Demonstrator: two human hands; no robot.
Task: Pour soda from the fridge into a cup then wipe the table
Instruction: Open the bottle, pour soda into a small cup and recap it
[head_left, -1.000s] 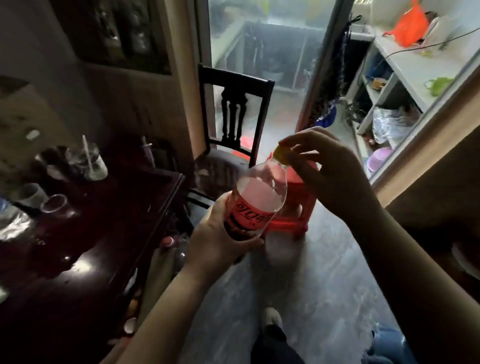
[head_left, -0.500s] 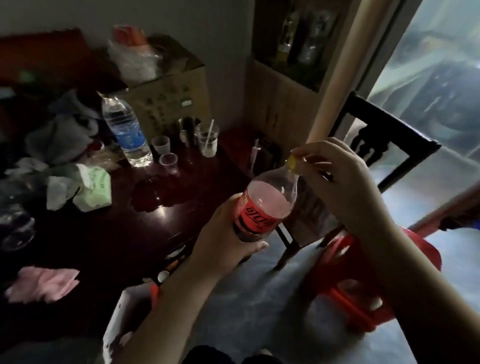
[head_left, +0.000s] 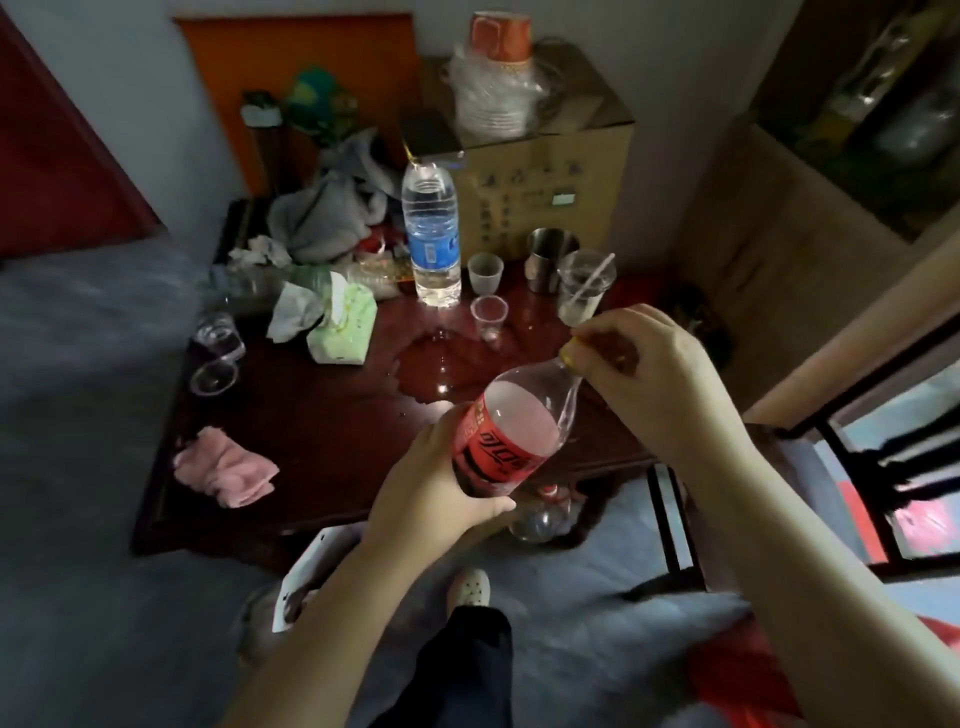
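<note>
Soda (head_left: 511, 441) sits gripped in my left hand (head_left: 436, 480), mid-frame; right hand (head_left: 657, 379) pinches the cap (head_left: 570, 353). Pouring into a cup (head_left: 488, 317) and wiping remain.

The right hand (head_left: 660, 379) covers most of the soda bottle's yellow cap (head_left: 568, 357), so its seating on the neck is unclear. The left hand (head_left: 436, 483) hides the bottle's base. At lower right, a red stool (head_left: 748, 670) is cut off.
</note>
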